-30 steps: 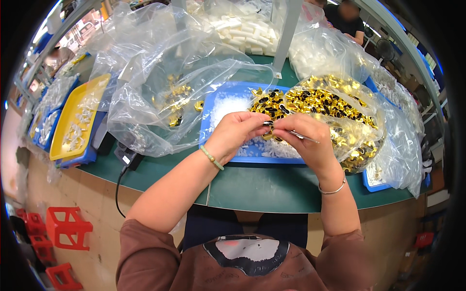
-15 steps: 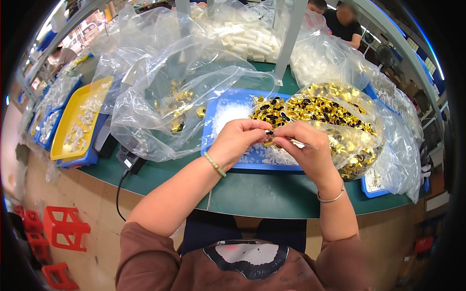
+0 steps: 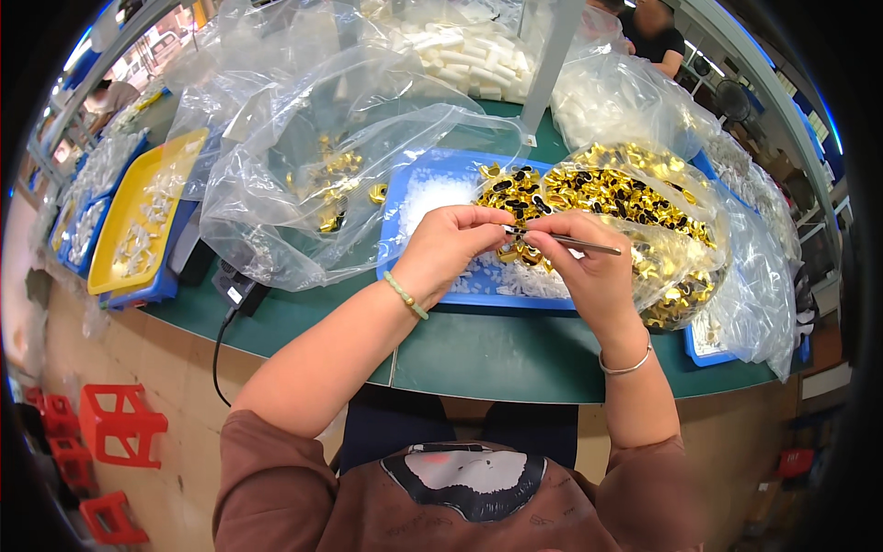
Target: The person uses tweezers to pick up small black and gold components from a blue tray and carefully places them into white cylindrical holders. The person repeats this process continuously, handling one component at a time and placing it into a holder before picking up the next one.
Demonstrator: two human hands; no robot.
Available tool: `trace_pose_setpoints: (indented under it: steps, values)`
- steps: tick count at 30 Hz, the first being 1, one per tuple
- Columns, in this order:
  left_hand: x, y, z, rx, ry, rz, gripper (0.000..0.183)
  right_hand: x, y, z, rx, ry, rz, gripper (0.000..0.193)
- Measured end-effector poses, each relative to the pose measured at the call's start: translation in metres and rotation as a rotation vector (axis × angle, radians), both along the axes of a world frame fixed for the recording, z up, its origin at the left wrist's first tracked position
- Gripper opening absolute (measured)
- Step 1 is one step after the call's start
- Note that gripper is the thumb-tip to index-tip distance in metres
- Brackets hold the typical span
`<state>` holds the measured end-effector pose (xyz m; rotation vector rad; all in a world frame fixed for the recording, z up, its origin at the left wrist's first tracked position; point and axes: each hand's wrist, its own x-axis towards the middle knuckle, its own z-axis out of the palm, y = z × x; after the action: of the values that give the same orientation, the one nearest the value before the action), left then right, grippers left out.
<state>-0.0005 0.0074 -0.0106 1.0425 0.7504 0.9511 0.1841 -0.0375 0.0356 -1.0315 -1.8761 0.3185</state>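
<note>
Over the blue tray (image 3: 478, 300), my two hands meet at the fingertips. My left hand (image 3: 446, 247) is closed in a pinch on a small gold-and-black piece (image 3: 515, 231), largely covered by the fingers. My right hand (image 3: 589, 271) grips slim metal tweezers (image 3: 590, 246), their tip at that piece. Tiny white translucent parts (image 3: 434, 201) lie in the tray's left side and along its front. Loose gold-and-black pieces (image 3: 504, 195) are heaped at its back. To the right, a clear bag (image 3: 708, 276) spills many more of the same pieces.
A large clear bag (image 3: 276, 175) with some gold pieces lies left of the tray. A yellow tray (image 3: 129, 267) of white parts stands far left, near a black power adapter (image 3: 237, 287). A grey post (image 3: 552, 69) rises behind; white cylinders (image 3: 469, 60) are piled beyond. Another person (image 3: 655, 37) sits opposite.
My right hand has turned the tweezers so more of their shaft shows, pointing right. Both hands stay together at the small piece. The view has shifted slightly.
</note>
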Motion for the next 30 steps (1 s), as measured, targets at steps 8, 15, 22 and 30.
trace_pose_setpoints:
  steps: [8,15,22,30]
  values:
    - [-0.0020,0.0029,-0.0011,-0.061,-0.079,-0.028,0.025,0.0003,0.0003,0.0015,0.000,-0.001,0.002,0.011]
    - [-0.0023,0.0009,0.0000,-0.054,-0.088,-0.050,0.026,0.0016,0.0037,0.0006,0.105,-0.076,0.049,0.012]
    - [-0.0018,0.0000,0.0002,-0.045,-0.046,-0.065,0.025,0.0052,0.0045,0.0014,0.063,-0.083,0.089,0.013]
    - [-0.0005,0.0009,-0.0020,-0.003,-0.001,-0.061,0.024,0.0044,0.0037,0.0016,0.060,-0.107,0.090,0.014]
